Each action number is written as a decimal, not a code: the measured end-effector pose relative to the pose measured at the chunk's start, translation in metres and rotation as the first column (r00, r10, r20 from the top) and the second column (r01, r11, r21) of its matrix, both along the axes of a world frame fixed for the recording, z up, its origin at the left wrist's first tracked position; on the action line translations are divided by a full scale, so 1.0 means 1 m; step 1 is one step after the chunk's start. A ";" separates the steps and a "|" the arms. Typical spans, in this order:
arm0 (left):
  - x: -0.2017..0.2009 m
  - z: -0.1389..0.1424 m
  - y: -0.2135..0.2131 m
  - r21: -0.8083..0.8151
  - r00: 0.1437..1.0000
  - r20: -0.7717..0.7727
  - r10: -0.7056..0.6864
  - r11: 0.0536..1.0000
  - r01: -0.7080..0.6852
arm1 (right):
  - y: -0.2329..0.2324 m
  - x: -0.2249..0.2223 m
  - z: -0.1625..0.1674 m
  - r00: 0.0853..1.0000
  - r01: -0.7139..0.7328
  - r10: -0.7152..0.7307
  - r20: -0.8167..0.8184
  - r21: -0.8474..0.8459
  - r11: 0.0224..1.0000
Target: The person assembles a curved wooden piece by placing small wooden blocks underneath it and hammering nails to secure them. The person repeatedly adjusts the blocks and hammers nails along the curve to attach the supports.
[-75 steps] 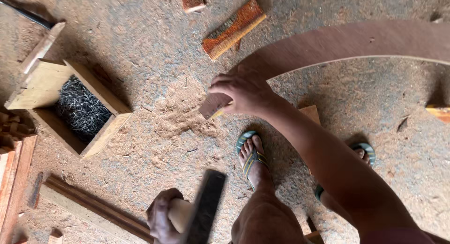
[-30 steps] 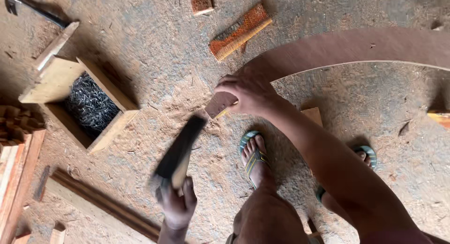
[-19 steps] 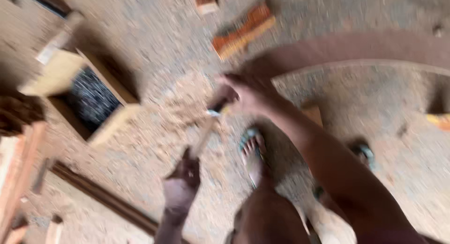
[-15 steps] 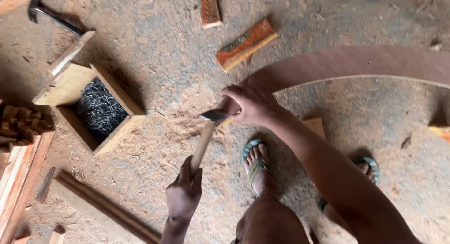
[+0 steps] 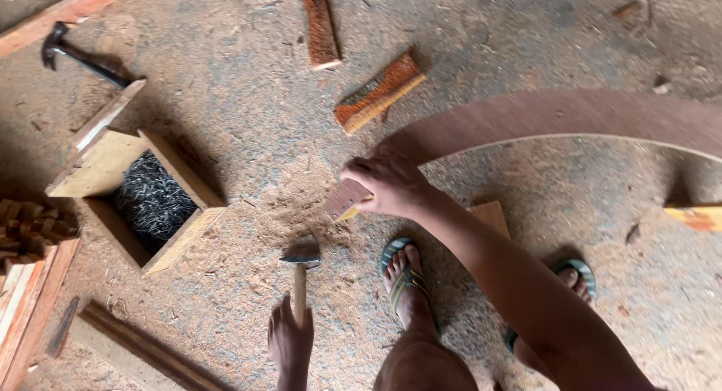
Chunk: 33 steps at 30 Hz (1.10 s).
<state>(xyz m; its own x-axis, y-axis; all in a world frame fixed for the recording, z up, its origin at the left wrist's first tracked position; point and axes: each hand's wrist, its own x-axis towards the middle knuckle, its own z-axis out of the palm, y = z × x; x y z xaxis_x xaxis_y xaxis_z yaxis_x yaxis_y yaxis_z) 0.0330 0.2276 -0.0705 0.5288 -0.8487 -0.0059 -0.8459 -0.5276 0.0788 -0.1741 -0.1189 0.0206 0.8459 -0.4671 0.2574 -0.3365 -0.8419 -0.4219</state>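
My right hand presses down on the near end of a long curved brown plywood strip, with a small pale wood piece under its tip. My left hand grips the wooden handle of a hammer. The hammer's metal head is low over the sawdust, a short way below and left of the strip's end, not touching it. My two feet in sandals stand just below the strip.
An open wooden box of dark nails sits to the left. A second hammer lies at the top left. Wood offcuts lie above, a block by my arm, and planks at the lower left.
The hammer was raised, then swung to the strip's end by my right hand. Now it is drawn back with its head down near the sawdust. My right hand stays on the strip.
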 end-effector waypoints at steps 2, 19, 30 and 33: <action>-0.010 0.018 -0.053 -0.350 0.961 -0.232 -0.150 0.935 0.061 | 0.000 -0.002 0.000 0.999 -0.012 0.012 -0.035 -0.009 1.000; -0.035 0.086 -0.216 -0.471 0.736 -0.416 -0.535 0.819 0.329 | 0.052 -0.091 -0.049 0.436 0.235 -0.711 0.552 0.693 0.682; -0.034 0.102 -0.272 -0.452 0.652 -0.521 -0.551 0.826 0.337 | -0.057 -0.156 -0.082 0.105 -0.508 -0.860 0.499 0.771 0.385; -0.013 0.083 -0.303 -0.456 0.529 -0.632 -0.567 0.823 0.338 | -0.083 -0.157 -0.076 0.011 -0.348 -0.897 0.441 0.843 0.410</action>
